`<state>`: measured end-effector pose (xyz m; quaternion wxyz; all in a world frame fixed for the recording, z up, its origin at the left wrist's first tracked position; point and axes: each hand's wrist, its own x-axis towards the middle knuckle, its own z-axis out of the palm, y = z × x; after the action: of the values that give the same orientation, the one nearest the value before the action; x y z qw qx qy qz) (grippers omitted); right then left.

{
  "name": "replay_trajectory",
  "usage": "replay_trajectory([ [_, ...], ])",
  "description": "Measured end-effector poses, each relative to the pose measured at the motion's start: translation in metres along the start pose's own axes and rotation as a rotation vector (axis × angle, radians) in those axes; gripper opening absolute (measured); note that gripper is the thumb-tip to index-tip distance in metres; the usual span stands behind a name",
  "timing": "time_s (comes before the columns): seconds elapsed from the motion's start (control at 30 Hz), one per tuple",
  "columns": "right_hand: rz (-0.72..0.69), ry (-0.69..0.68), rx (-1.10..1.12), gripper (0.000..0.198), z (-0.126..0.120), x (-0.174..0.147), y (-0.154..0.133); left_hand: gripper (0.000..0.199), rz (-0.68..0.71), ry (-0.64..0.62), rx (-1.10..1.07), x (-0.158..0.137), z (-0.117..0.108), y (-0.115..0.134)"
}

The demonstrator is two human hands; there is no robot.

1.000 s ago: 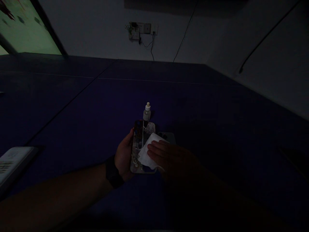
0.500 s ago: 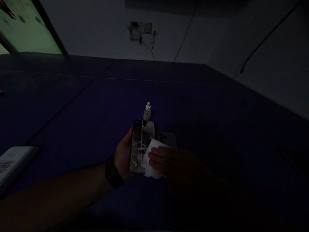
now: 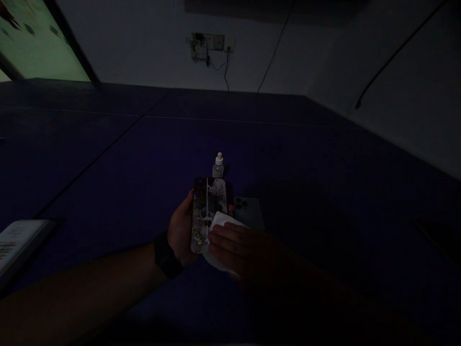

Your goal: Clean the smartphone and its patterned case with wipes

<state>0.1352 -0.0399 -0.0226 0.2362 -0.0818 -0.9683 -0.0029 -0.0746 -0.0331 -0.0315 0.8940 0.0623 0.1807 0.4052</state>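
My left hand (image 3: 181,229) is wrapped round a phone case (image 3: 211,198) printed with a patterned picture, its back turned up; I cannot tell whether a phone is inside. A fingertip shows at the case's right edge. In my right hand (image 3: 239,247) is a white tissue (image 3: 220,219), pressed by the fingers against the lower right of the case. Just beyond the case stands a small dropper bottle (image 3: 218,166) with a white cap. A grey phone (image 3: 251,211) lies to the right, camera side up, partly hidden by my right hand.
The dark blue surface (image 3: 151,154) stretches to the wall, crossed by thin seams. A white box-like object (image 3: 23,240) sits at the left edge. Sockets (image 3: 212,42) with cables are on the far wall, and a dark cable (image 3: 389,62) hangs at right.
My right hand has moved the tissue slightly left and down over the case. The case has shifted a little left in view, and a left fingertip now shows at its right edge.
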Motion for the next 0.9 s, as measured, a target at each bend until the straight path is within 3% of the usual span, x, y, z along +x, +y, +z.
replay_trajectory([
  [0.4,-0.018,0.117,0.063,0.035,0.0,-0.002,-0.001,0.083,0.03,0.014,0.024,0.0,0.005,-0.002],
  [0.47,0.106,0.167,0.127,0.039,0.001,-0.006,-0.004,0.077,0.058,-0.007,0.037,0.002,0.003,-0.002],
  [0.57,0.5,0.328,0.159,0.042,-0.001,-0.016,-0.004,0.062,0.184,0.019,0.058,0.004,0.005,-0.003],
  [0.63,0.655,0.408,0.124,0.045,-0.001,-0.021,-0.002,0.057,0.239,0.052,0.077,0.005,0.007,-0.004],
  [0.7,0.593,0.384,0.097,0.047,0.003,-0.02,0.001,0.057,0.24,0.069,0.078,0.005,0.008,-0.004],
  [0.77,0.419,0.275,0.096,0.044,0.009,-0.015,0.003,0.058,0.197,0.068,0.035,0.005,0.007,-0.004],
  [0.9,0.105,0.034,0.0,0.044,0.017,0.002,-0.002,0.073,-0.07,-0.043,-0.102,0.002,-0.002,0.0],
])
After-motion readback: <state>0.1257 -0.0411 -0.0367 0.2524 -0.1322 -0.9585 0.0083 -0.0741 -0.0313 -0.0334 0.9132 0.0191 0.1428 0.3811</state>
